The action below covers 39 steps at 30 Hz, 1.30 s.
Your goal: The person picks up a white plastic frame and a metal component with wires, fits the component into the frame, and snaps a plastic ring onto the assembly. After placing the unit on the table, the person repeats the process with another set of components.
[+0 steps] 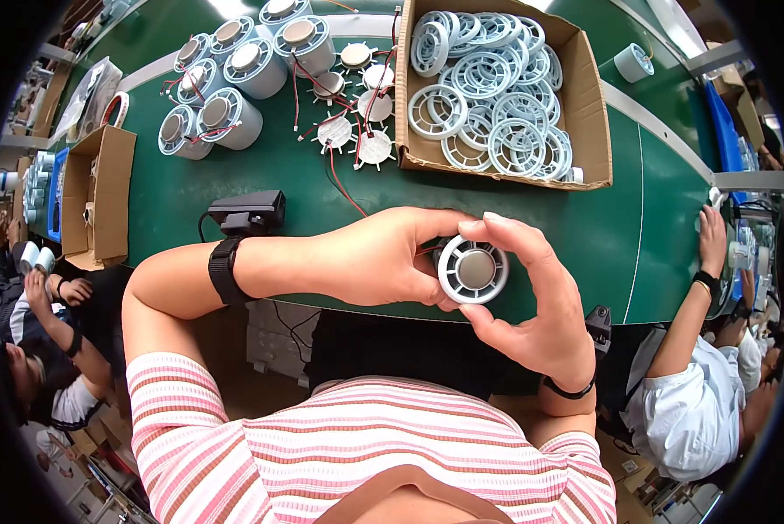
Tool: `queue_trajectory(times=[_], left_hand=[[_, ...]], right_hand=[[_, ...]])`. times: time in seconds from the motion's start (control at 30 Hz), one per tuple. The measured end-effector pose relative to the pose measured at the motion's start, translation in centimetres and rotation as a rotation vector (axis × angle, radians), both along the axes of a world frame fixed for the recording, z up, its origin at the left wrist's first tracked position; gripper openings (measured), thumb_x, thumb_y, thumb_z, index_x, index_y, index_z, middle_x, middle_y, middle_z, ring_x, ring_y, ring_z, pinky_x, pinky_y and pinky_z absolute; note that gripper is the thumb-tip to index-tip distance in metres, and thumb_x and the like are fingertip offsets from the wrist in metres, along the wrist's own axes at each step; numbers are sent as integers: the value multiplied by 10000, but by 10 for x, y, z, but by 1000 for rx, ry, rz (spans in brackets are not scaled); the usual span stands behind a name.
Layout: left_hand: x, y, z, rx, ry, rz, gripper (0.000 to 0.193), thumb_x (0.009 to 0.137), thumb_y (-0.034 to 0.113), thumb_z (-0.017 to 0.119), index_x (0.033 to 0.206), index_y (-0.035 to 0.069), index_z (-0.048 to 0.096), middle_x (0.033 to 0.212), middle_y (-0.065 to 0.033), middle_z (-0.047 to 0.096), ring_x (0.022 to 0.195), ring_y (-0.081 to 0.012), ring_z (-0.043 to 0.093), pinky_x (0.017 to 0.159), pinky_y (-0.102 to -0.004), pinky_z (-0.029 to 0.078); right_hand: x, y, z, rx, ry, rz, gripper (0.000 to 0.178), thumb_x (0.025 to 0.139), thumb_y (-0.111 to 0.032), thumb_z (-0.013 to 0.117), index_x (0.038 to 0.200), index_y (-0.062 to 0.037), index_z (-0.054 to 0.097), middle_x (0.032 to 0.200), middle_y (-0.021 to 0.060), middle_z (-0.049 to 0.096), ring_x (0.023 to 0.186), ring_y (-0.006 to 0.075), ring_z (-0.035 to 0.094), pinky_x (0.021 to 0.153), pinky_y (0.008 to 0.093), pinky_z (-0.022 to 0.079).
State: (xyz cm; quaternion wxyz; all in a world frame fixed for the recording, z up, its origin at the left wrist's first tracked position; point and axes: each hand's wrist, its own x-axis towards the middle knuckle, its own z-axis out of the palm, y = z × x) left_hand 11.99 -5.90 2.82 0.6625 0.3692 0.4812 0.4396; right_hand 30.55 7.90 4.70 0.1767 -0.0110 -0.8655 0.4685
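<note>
While both hands grip it, round white lamp housing (pixel 472 271) between left hand (pixel 383 259), right hand (pixel 532 301), above green table (pixel 235 188).

Bright, even overhead light fills the scene; pale glare streaks the glossy dark-green worktable (pixel 235 188) near its far edge. Shadows are soft and short beneath the brown cardboard box of white plastic rings (pixel 591 122). The centre is sharp. Straight edges bow strongly outward, and a black fisheye vignette swallows the corners, where detail smears.
</note>
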Motion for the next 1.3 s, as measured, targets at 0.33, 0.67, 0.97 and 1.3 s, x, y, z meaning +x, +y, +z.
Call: queue_trajectory(times=[0.33, 0.67, 0.97, 1.3], left_hand=[[-7, 4, 2, 9, 49, -92, 616, 911, 29, 765, 1455, 23, 477, 1318, -51, 617, 1202, -111, 591, 1046, -328, 544], [-17, 5, 9, -89, -80, -171, 687, 921, 80, 770, 1513, 19, 427, 1364, -81, 600, 1234, -160, 593, 1052, -348, 543], [-24, 11, 11, -273, -311, -70, 680, 989, 294, 713, 1531, 16, 411, 1316, -124, 626, 1044, -175, 708, 902, -293, 604], [-25, -25, 31, 230, 568, 128, 438, 980, 241, 712, 1342, 24, 596, 1174, -99, 654, 1006, -181, 671, 829, -315, 564]], right_hand=[[-3, 9, -3, 0, 42, 70, 736, 694, 31, 814, 1370, 0, 524, 1279, 165, 679, 1190, 315, 656, 1076, 443, 458], [-2, 11, 2, 21, -12, 41, 710, 690, -2, 840, 1346, -43, 569, 1277, 111, 679, 1137, 311, 663, 1053, 473, 484], [-7, 11, 7, 77, -63, 42, 731, 695, -52, 844, 1367, -113, 564, 1256, 57, 683, 1112, 279, 658, 1078, 543, 431], [26, -1, -3, 481, -16, -144, 662, 675, -30, 821, 1299, -106, 612, 1329, 96, 636, 1266, 354, 560, 1125, 562, 370]])
